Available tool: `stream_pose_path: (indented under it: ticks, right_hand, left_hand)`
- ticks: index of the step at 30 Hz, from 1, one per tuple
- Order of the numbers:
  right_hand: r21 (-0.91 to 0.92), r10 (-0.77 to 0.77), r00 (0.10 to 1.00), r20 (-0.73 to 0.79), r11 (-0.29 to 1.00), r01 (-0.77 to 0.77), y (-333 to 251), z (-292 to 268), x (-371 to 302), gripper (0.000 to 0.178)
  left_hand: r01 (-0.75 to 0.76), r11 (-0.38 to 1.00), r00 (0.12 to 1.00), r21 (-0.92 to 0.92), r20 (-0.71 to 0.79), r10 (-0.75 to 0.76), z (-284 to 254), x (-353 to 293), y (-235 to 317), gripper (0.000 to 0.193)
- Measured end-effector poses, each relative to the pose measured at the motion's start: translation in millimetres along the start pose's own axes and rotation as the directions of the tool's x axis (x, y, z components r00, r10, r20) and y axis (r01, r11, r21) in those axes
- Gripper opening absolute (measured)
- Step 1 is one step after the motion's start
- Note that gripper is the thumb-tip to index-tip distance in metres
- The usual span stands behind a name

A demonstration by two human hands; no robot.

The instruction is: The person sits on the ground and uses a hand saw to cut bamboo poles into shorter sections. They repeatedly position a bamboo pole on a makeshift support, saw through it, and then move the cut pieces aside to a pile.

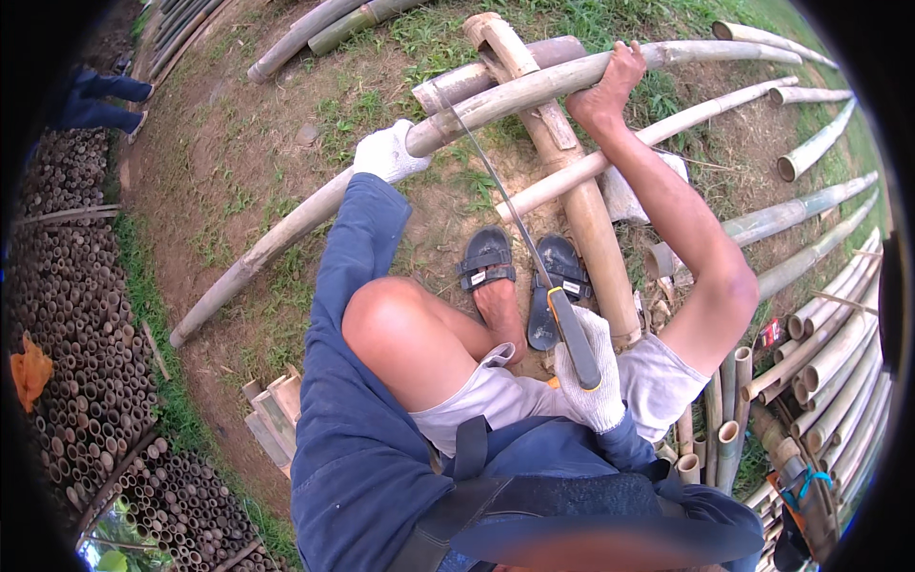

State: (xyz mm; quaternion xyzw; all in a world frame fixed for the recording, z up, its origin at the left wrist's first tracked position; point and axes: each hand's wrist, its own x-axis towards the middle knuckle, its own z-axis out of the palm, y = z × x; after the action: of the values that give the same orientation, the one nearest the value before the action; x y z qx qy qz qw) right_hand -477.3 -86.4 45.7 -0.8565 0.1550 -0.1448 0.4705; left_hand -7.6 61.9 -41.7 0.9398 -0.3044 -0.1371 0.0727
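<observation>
A long bamboo pole [276, 238] runs from the lower left to the upper right, resting across a bamboo support [602, 257]. My left hand [391, 151], in a white knitted glove, is wrapped round this pole. My gloved right hand [593, 367] grips the dark, yellow-edged handle of a handsaw [503, 200]. The saw's thin blade reaches away from me and lies across the pole, just right of my left hand. My bare right foot [610, 93] presses on the pole farther right. An unworn black sandal [555, 305] sits beside my sandalled left foot [498, 296].
Stacked bamboo pieces [86, 381] fill the left side, with an orange cloth [30, 372] on them. Several bamboo poles [820, 334] lie at right. Split bamboo pieces [276, 419] lie by my left knee. Another person's blue-trousered legs [100, 100] show at the far left.
</observation>
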Motion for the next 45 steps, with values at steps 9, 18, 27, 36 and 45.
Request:
stream_pose_path:
  ticks: [9,18,27,36,45]
  right_hand:
    - [0.26,-0.013,0.993,-0.116,0.965,0.043,29.2,129.8,251.5,0.05]
    - [0.106,0.049,0.999,-0.009,0.993,-0.047,-2.6,-15.1,-20.8,0.057]
    - [0.195,-0.121,0.985,-0.121,0.97,0.144,39.2,132.0,246.5,0.055]
    - [0.004,-0.068,0.998,0.012,0.998,0.068,-14.8,-20.8,-14.1,0.063]
    - [0.191,-0.083,0.989,-0.123,0.976,0.105,37.2,83.5,149.1,0.056]
  left_hand:
    - [0.038,0.997,0.998,0.064,-0.043,-0.036,-11.7,-1.6,12.1,0.071]
    - [-0.005,1.0,1.0,0.02,0.002,0.005,-4.9,7.8,-0.8,0.072]
    - [0.03,0.999,0.999,0.022,0.036,-0.031,-16.0,-3.8,7.1,0.074]
    - [-0.002,1.0,0.999,-0.001,0.036,0.002,-5.9,7.7,-4.2,0.072]
    - [-0.011,1.0,0.999,0.009,0.037,0.011,-18.6,9.8,-2.7,0.077]
